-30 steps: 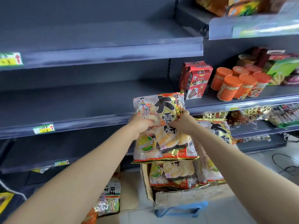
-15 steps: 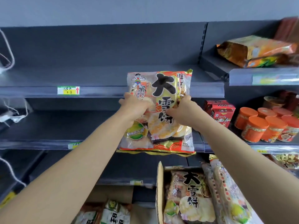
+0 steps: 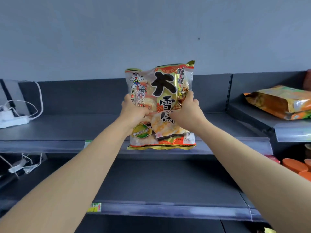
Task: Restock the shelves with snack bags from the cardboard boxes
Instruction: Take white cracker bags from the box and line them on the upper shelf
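Grey metal nearest, at the front rail of the lower shelf, with bare forearms reaching up past it. Higher, grips the snack bag on both sides: left hand curled round the left edge, right hand curled round the right edge, fingertips hidden behind the pack. Holds it upright, label toward the camera, bottom seam level with the front lip of the top shelf; cannot tell whether touching that lip or just clear of it. Looks like the placing step, bag at shelf height but not yet set down. Next calls for pushing forward over the lip, lowering onto the deck between the power strip at far left and the orange bags in the neighbouring bay, then letting go. Beyond, plain grey wall.
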Motion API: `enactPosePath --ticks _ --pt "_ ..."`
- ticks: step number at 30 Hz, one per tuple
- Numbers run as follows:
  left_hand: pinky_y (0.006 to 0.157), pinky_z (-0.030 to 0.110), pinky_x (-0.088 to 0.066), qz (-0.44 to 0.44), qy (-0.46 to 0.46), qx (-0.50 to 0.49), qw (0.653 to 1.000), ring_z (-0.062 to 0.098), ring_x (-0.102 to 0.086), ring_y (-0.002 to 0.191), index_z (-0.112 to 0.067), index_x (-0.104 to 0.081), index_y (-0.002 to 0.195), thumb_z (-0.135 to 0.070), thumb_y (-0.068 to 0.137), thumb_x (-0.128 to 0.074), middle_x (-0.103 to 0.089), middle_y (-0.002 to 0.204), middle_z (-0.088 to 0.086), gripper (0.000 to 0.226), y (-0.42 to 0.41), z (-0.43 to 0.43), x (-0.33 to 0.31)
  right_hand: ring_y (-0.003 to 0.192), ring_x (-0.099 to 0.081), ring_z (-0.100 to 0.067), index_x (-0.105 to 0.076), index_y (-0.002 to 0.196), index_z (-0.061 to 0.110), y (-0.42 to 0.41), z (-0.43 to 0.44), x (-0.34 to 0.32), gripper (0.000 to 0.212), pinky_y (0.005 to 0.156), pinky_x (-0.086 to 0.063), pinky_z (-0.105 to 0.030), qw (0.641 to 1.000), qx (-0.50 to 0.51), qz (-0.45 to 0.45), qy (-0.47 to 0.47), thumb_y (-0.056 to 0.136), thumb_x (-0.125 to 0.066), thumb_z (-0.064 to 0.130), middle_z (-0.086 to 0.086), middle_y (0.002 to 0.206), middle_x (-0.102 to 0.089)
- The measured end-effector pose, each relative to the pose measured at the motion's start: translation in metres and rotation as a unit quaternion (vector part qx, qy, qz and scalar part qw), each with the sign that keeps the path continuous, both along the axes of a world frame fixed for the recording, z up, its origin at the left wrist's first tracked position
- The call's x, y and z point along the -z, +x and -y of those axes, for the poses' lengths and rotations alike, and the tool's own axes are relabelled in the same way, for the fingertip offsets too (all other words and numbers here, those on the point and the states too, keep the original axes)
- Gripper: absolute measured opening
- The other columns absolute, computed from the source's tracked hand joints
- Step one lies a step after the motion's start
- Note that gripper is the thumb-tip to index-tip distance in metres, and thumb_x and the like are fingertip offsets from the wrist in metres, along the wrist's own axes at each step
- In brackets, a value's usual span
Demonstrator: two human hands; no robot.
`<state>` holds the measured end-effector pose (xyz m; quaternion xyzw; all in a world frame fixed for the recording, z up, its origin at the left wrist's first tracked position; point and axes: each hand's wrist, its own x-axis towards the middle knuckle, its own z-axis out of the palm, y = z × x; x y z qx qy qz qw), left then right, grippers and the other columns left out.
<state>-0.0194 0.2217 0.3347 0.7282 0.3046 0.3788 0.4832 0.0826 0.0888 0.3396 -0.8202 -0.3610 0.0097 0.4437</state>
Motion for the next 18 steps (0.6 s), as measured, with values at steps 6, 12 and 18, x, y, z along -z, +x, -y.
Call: enactPosePath --ticks 6,12,18 --pt "0.081 0.034 -0.051 0.012 0.023 -0.007 1.0 0.021 -0.056 0.11 -0.027 -0.029 0.136 -0.002 0.078 -0.069 -0.05 0.126 0.008 0.075 -0.027 -0.104 -0.016 0.122 -0.045 -0.037 0.001 0.15 0.023 -0.026 -0.099 -0.011 0.091 0.097 -0.047 -0.051 0.999 -0.022 0.004 0.024 0.083 -0.06 0.012 -0.013 0.144 -0.028" --pt "0.09 0.038 -0.051 0.013 0.039 -0.027 0.999 0.018 -0.058 0.108 -0.026 -0.027 0.14 0.0 0.081 -0.067 -0.057 0.119 0.002 0.076 -0.06 -0.183 -0.017 0.125 -0.044 -0.037 0.005 0.151 0.024 -0.052 -0.186 -0.005 0.092 0.101 -0.043 -0.053 0.998 -0.041 -0.01 0.037 0.084 -0.057 0.011 -0.012 0.148 -0.024" --pt "0.091 0.042 -0.051 0.016 0.032 -0.041 0.999 0.017 -0.058 0.109 -0.034 -0.019 0.145 -0.002 0.086 -0.064 -0.058 0.121 -0.003 0.082 -0.09 -0.222 -0.013 0.139 -0.022 -0.033 0.011 0.151 0.019 -0.073 -0.237 -0.001 0.1 0.11 -0.029 -0.052 0.999 -0.045 0.014 0.007 0.085 -0.064 0.019 -0.007 0.154 -0.018"
